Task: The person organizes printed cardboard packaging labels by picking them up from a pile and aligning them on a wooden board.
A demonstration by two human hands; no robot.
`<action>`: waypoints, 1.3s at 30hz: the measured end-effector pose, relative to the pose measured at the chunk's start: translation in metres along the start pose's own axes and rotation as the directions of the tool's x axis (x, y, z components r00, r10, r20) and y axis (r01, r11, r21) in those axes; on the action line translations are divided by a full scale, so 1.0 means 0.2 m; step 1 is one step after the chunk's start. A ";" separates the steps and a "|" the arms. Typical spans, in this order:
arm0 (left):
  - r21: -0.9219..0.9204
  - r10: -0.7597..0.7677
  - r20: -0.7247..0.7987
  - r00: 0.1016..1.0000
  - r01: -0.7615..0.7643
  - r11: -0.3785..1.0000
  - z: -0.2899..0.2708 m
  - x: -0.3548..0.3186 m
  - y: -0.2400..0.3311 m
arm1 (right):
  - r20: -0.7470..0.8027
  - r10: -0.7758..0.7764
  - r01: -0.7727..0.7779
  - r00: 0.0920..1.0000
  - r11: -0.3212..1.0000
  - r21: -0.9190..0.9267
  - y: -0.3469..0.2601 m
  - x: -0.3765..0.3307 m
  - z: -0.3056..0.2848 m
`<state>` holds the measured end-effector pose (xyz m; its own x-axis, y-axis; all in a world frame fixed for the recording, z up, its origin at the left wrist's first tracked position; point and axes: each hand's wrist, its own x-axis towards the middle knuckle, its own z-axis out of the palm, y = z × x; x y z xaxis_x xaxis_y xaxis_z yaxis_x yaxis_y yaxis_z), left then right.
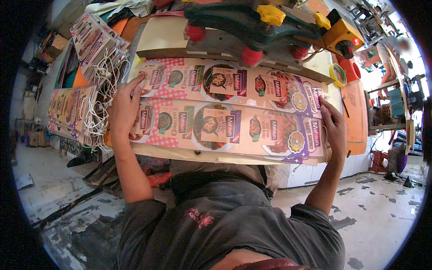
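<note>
A long stack of printed cardboard sheets, pink and purple with food pictures, lies across the worktable in front of me. My left hand grips the stack's left end, fingers spread over the top sheet. My right hand holds the right end, fingers curled round the edge. A second row of the same printed sheets lies just beyond, under a green machine with red rollers and yellow knobs.
Finished printed cards with white string loops are piled at the left, more below them. A roll of yellow tape sits at the right. Another person stands at the far right. Stained concrete floor lies below.
</note>
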<state>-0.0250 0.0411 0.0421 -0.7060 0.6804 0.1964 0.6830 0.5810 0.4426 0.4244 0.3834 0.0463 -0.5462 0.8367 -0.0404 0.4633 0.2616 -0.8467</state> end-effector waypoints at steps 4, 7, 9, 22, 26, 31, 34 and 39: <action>0.012 -0.021 0.012 1.000 0.021 1.000 -0.01 0.00 0.01 | 0.008 0.002 -0.002 1.000 1.000 0.021 0.03 0.00 0.00; 0.016 -0.034 0.018 0.999 0.033 0.999 0.00 0.00 0.00 | 0.015 -0.012 0.012 1.000 1.000 0.018 0.02 0.00 0.00; -0.001 -0.034 0.016 0.999 0.034 0.999 -0.01 0.00 0.01 | 0.011 -0.019 0.019 1.000 1.000 0.005 0.01 0.00 0.00; -0.012 -0.028 0.010 1.000 0.028 1.000 -0.02 -0.01 0.04 | -0.014 -0.018 0.018 1.000 0.999 -0.040 -0.01 0.00 0.01; -0.027 -0.029 0.013 0.999 0.030 0.999 -0.02 0.00 0.05 | -0.023 -0.021 0.020 1.000 0.998 -0.052 0.00 0.00 0.00; -0.025 -0.038 0.014 0.999 0.039 0.999 -0.01 0.00 0.01 | -0.021 0.001 -0.001 1.000 1.000 -0.012 0.00 0.00 0.01; -0.004 -0.026 0.003 1.000 0.026 1.000 -0.01 0.00 0.02 | -0.022 -0.012 0.012 1.000 1.000 -0.015 0.00 0.00 0.02; -0.017 -0.040 0.009 0.999 0.041 0.999 -0.01 0.00 0.02 | -0.026 -0.007 0.007 1.000 1.000 -0.005 -0.01 -0.01 0.02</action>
<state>-0.0227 0.0421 0.0451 -0.7314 0.6603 0.1705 0.6505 0.6003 0.4653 0.4220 0.3799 0.0469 -0.5313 0.8469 -0.0204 0.4629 0.2701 -0.8443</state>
